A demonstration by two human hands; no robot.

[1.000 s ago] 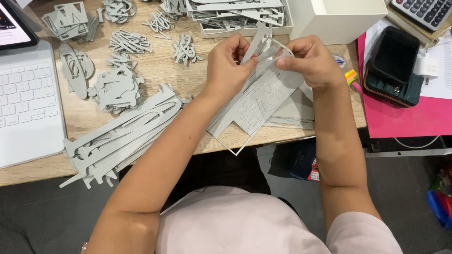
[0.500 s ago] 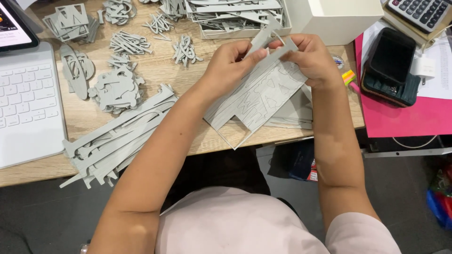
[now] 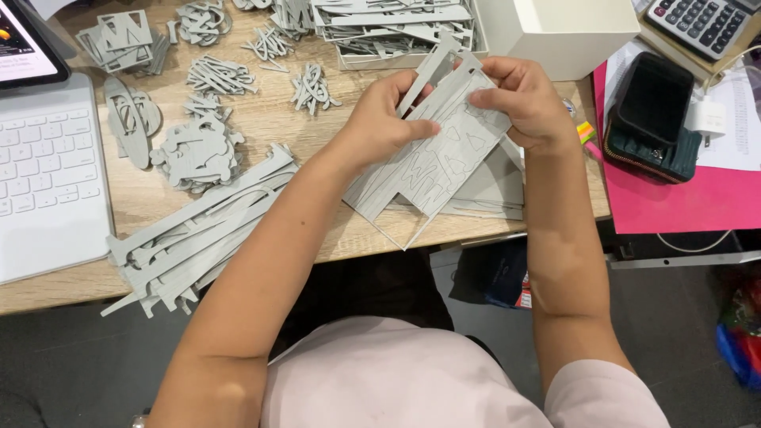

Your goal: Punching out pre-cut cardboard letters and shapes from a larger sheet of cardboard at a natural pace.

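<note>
Both my hands hold a grey die-cut cardboard sheet (image 3: pixel 432 162) just above the wooden desk's (image 3: pixel 261 127) front edge. My left hand (image 3: pixel 384 119) grips the sheet's upper left part, thumb pressed on its face. My right hand (image 3: pixel 527 99) pinches the upper right corner. A narrow grey strip (image 3: pixel 428 71) of the sheet sticks up between the hands. More grey sheets (image 3: pixel 491 186) lie flat under the held one.
Grey cardboard offcuts (image 3: pixel 194 234) and punched shapes (image 3: pixel 198 150) litter the desk's left half. A shallow tray of grey scraps (image 3: pixel 396 28) and a white box (image 3: pixel 559 28) stand behind. A white keyboard (image 3: pixel 43 178) lies left; dark case (image 3: pixel 654 119), pink folder (image 3: pixel 690 198), calculator (image 3: pixel 705 24) right.
The sheet has been lifted and turned slightly between my hands, and my left thumb now presses on its face. A strip has come up at the top edge.
</note>
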